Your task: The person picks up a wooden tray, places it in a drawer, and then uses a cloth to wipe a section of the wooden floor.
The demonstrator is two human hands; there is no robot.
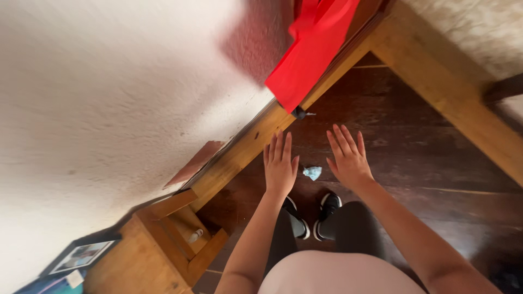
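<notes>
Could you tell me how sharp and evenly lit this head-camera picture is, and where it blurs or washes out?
In the head view, the white wall is overexposed and smeared, and the red cloth looks motion-blurred. The left hand, right hand and crumpled pale blue scrap are fairly sharp. The dark wooden floor sits in dimmer light, and straight wooden beams splay outward, suggesting wide-angle distortion.

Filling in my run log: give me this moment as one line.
left hand open, empty | right hand open, empty | crumpled light-blue scrap on dark wooden floor between them | both hands above floor
</notes>
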